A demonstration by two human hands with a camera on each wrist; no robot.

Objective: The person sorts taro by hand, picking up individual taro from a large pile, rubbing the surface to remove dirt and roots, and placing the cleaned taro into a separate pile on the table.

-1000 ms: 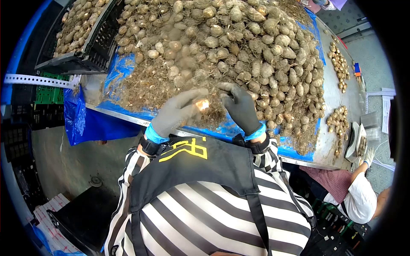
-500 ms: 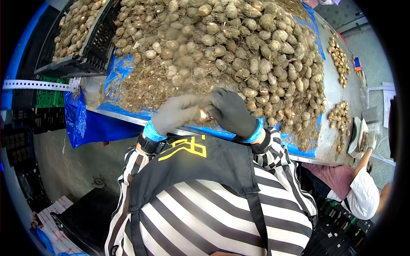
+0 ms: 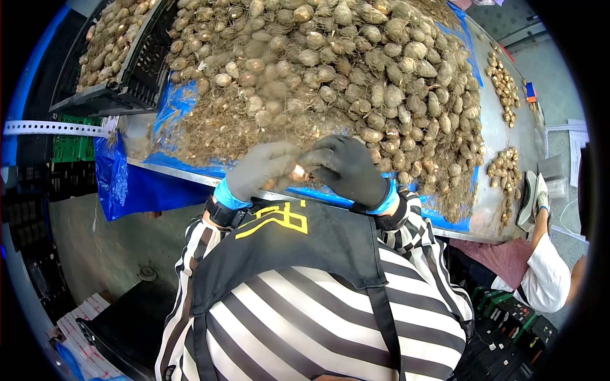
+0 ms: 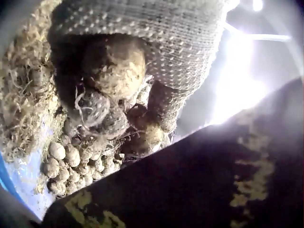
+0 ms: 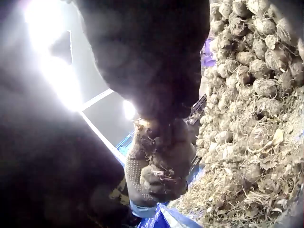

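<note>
A worker in a black apron point(image 3: 292, 244) and striped sleeves brings two gloved hands together at the near edge of a table point(image 3: 135, 134), with a handful of root-fringed tubers point(image 4: 118, 69) between them. The left hand point(image 3: 259, 170) has the firmer claim: its fingers curl around the tubers, one large round lump with smaller ones bunched against it, cradled toward the palm. Whether the lumps are joined or merely gathered cannot be told.

From the head view, a pale tuber end point(image 3: 298, 172) shows in the narrow gap, right of the left palm and left of the right hand point(image 3: 345, 168), whose fingers bend inward toward it. The right fingertips reach the left hand's fingers or come just beside them; whether they pinch a tuber or only touch cannot be told. The bunch's long axis is likewise uncertain, as glove fingers cover much of it.

By position, the left hand is the nearer, wrapped around the tubers, while the right approaches from the right side. Beyond them, on the far side of the hands, a broad heap of tubers point(image 3: 381, 82) rests on a blue sheet point(image 3: 178, 105), with a black crate point(image 3: 105, 98) of more at far left.
</note>
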